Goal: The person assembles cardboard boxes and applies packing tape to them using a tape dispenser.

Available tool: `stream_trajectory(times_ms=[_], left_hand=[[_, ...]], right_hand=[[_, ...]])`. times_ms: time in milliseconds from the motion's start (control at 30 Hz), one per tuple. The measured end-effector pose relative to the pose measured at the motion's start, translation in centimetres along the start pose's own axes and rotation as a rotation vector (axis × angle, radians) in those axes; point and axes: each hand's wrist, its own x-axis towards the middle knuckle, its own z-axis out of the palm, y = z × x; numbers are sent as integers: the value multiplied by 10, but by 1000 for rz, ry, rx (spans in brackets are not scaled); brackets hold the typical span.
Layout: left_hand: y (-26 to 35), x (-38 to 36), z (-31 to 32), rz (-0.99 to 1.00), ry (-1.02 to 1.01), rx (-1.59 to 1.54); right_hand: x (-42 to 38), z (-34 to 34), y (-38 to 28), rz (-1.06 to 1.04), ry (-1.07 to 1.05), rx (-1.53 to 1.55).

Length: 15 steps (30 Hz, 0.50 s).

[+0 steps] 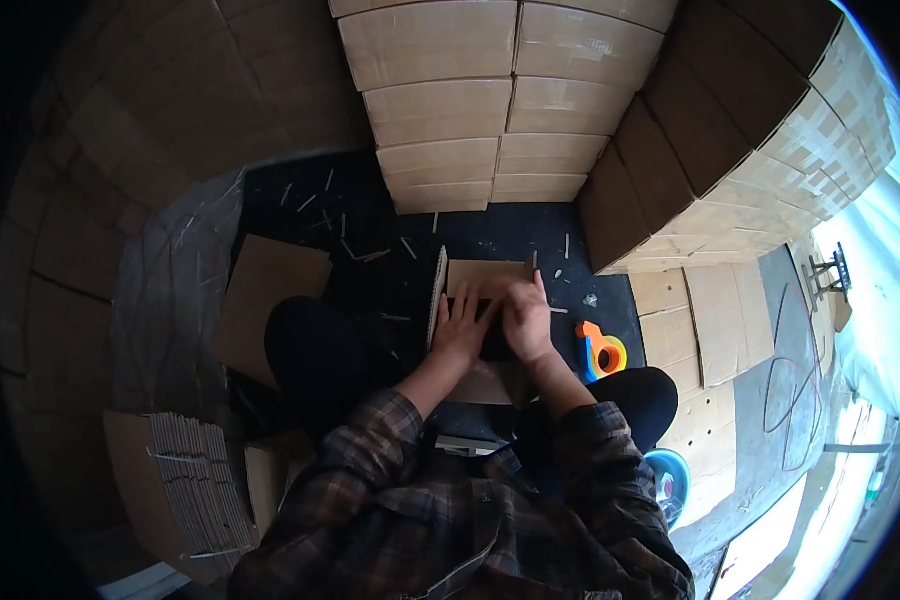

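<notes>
Between my knees stands a small cardboard box [485, 272], its top open and its left and right walls upright. My left hand [458, 328] reaches over the box by the left wall, fingers stretched out and spread. On the right side, my right hand [527, 318] is curled at the box's right wall, one finger or thumb pointing up along the outside of it. The fingertips of that hand are partly hidden. Just right of the box lies an orange tape dispenser [592, 345] with yellow and blue parts.
Stacked cartons [440, 110] rise ahead, with more cartons [670, 150] to the right. Bundled flat cardboard [198, 490] is at lower left, a cardboard sheet [270, 300] by my left knee. Paper-like strips litter the dark floor [310, 215]. A blue bucket [678, 485] stands lower right.
</notes>
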Motion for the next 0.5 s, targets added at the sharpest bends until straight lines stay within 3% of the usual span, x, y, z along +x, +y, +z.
stream_trajectory(times_ms=[33, 67, 133, 167, 233, 333, 400, 467, 500], left_hand=[[1, -2, -6, 1, -1, 2], [2, -3, -12, 14, -25, -36], [5, -5, -24, 27, -51, -82], [6, -5, -31, 14, -102, -39], [6, -3, -33, 3, -155, -1], [1, 2, -18, -16, -213, 21], [-4, 6, 0, -11, -62, 46], [3, 13, 3, -27, -93, 81], [6, 15, 1, -44, -122, 117]], right_hand=[[-1, 3, -4, 60, 335, 287], [0, 2, -4, 180, 454, 358], [-5, 19, 13, 514, 355, 811], [-13, 19, 12, 512, 112, 1024], [-13, 18, 6, 505, 73, 1032], [-15, 30, 0, 382, 69, 776], [-14, 44, -1, 350, 83, 736], [-10, 54, -15, 419, -69, -23], [-10, 56, -28, 496, -110, -146]])
